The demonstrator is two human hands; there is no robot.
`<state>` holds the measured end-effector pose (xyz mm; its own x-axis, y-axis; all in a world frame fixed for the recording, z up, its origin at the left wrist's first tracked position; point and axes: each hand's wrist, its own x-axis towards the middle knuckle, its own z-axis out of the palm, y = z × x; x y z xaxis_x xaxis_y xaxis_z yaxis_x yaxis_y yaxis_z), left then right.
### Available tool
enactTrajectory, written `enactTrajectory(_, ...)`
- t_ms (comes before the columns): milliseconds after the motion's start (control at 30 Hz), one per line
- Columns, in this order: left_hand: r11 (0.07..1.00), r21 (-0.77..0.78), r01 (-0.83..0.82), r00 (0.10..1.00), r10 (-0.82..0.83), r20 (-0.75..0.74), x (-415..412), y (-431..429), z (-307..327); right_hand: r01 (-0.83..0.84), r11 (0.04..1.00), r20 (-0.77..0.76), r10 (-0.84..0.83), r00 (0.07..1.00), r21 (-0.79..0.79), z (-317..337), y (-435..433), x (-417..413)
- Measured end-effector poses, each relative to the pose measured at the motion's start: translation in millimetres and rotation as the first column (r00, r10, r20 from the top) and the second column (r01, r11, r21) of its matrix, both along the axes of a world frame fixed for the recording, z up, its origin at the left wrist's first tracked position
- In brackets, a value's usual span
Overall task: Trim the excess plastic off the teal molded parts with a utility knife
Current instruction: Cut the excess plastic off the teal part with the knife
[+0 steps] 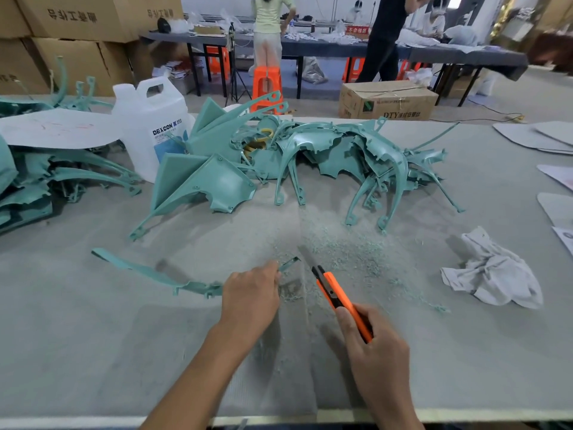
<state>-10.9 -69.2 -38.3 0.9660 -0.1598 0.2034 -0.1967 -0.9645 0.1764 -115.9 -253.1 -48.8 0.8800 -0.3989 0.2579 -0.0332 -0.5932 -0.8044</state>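
Pinning a long curved teal part (pixel 192 287) flat on the table (pixel 93 352) with left hand (pixel 251 293), fingers curled over it near its right end, with a short tip left sticking out toward the knife. Gripping orange utility knife (pixel 338 296) in right hand (pixel 372 346), fist wrapped round the rear of the handle, nose aimed at that tip, just beside it. Cannot confirm contact or blade extension: too blurred. Judging the part light, thin and springy, so likely to flex and skate if held far from the cut. Better to hold close to the trim point, fingers kept behind the blade's path. Also in view: untrimmed pile (pixel 310 156) beyond, shavings (pixel 341 249) between pile and hands, rag (pixel 493 274) off right.
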Motion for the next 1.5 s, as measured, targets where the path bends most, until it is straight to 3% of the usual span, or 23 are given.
enactTrajectory(367, 1.000, -0.007, -0.008, 0.999, 0.009, 0.033, -3, -1, -2, -0.032, 0.988, -0.107, 0.016, 0.994, -0.150, -4, 5, 10)
enactTrajectory(633, 1.000, -0.017, 0.003, 0.998, -0.002, 0.059, -4, 0, 0, -0.038, 0.986, -0.128, 0.018, 0.992, -0.160, -4, 6, 10)
enactTrajectory(733, 1.000, -0.028, -0.008, 1.000, 0.008, 0.004, -2, 4, 2, -0.001, 0.991, -0.139, -0.018, 0.990, -0.134, -5, 4, 11)
enactTrajectory(833, 0.994, -0.104, 0.036, 0.999, -0.039, -0.034, -1, 5, 8, 0.023, 0.994, -0.113, -0.035, 0.993, -0.107, -5, 2, 9)
enactTrajectory(933, 0.939, -0.322, 0.124, 0.992, -0.120, 0.032, -3, -5, 28, 0.059, 0.998, -0.063, -0.059, 0.996, -0.003, -3, 0, 7)
enactTrajectory(1100, 0.732, -0.632, 0.254, 0.960, -0.111, 0.258, -4, -33, 85, 0.080, 0.992, -0.040, -0.077, 0.996, 0.094, -3, -5, 5)
enactTrajectory(1167, 0.601, -0.736, 0.310, 0.947, -0.129, 0.294, -8, -35, 110, 0.089, 0.987, -0.030, -0.086, 0.996, 0.136, -3, -6, 4)
enactTrajectory(1267, 0.211, -0.938, 0.276, 0.954, -0.176, 0.242, -11, -23, 145, 0.113, 0.977, -0.003, -0.115, 0.993, 0.180, -6, -7, 5)
enactTrajectory(1400, -0.270, -0.953, 0.137, 0.976, -0.129, 0.177, 7, 8, 157, 0.121, 0.970, 0.028, -0.130, 0.991, 0.211, -6, -8, 3)
enactTrajectory(1467, -0.442, -0.897, -0.030, 0.995, -0.102, 0.017, 22, 24, 147, 0.118, 0.962, 0.041, -0.132, 0.990, 0.244, -5, -7, 4)
enactTrajectory(1500, -0.484, -0.866, -0.124, 0.992, -0.095, -0.088, 30, 30, 139, 0.116, 0.960, 0.040, -0.130, 0.991, 0.254, -6, -7, 4)
